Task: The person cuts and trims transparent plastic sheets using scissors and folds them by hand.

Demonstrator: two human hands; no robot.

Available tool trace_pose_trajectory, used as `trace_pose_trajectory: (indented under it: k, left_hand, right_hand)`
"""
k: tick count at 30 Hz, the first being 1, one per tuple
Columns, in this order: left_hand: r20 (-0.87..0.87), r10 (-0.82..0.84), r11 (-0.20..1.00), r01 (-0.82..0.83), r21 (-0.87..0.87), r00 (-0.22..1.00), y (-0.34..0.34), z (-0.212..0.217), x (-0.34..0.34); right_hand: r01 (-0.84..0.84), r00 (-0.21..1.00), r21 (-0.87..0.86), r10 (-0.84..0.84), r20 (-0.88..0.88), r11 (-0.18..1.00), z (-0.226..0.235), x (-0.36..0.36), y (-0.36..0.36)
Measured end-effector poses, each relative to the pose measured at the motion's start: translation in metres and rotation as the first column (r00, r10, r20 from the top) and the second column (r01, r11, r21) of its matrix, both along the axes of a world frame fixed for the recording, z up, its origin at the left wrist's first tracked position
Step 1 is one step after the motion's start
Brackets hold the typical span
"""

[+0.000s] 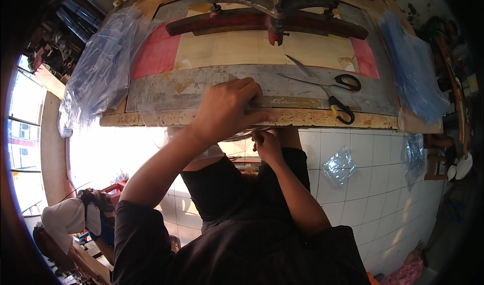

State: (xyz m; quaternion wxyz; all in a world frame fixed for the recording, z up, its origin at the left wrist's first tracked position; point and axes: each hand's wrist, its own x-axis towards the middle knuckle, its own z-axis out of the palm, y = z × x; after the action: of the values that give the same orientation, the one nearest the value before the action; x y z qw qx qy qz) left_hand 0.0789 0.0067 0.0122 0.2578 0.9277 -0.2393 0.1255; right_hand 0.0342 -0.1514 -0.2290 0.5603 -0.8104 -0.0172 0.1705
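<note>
The right hand [266,145] was just below the front edge of the worktable [312,117], and its fingers were closed together on the lower edge of a thin clear plastic sheet [237,133]. This sheet hung over the same front edge of the worktable. The left hand [228,108] lay on the front edge, with the palm down and the fingers together and stretched flat, pressing the sheet against the table. On the worktable to the right of this hand lay black-handled scissors [333,91], with the blades apart. Farther back on the worktable stood a red and dark metal press [272,17]. Piles of clear plastic bags [101,68] lay at its left end.
</note>
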Motion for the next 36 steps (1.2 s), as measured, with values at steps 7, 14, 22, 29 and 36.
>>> trace_pose_trajectory:
  k: [7, 14, 22, 29, 36]
  left_hand:
    - [0.168, -0.005, 0.999, 0.011, -0.036, 0.986, -0.002, -0.003, -0.009]
    - [0.115, 0.208, 0.976, -0.198, -0.095, 0.971, 0.040, 0.057, -0.029]
    - [0.183, 0.339, 0.910, -0.371, 0.182, 0.923, 0.091, 0.110, 0.044]
    - [0.388, 0.216, 0.888, -0.346, 0.304, 0.896, 0.082, 0.060, 0.043]
    - [0.142, 0.152, 0.945, -0.186, 0.268, 0.978, 0.076, 0.001, -0.007]
  right_hand:
    - [-0.030, 0.999, -0.005, 0.030, -0.031, 1.000, -0.008, 0.001, 0.000]
    - [-0.128, 0.990, 0.248, 0.110, 0.088, 0.960, 0.054, -0.031, -0.043]
    - [-0.454, 0.889, 0.424, 0.363, 0.280, 0.784, 0.178, -0.066, -0.045]
    - [0.135, 0.982, 0.764, 0.015, -0.186, 0.631, 0.170, -0.069, -0.016]
    - [0.105, 0.986, 0.708, 0.022, -0.168, 0.699, 0.178, -0.082, -0.023]
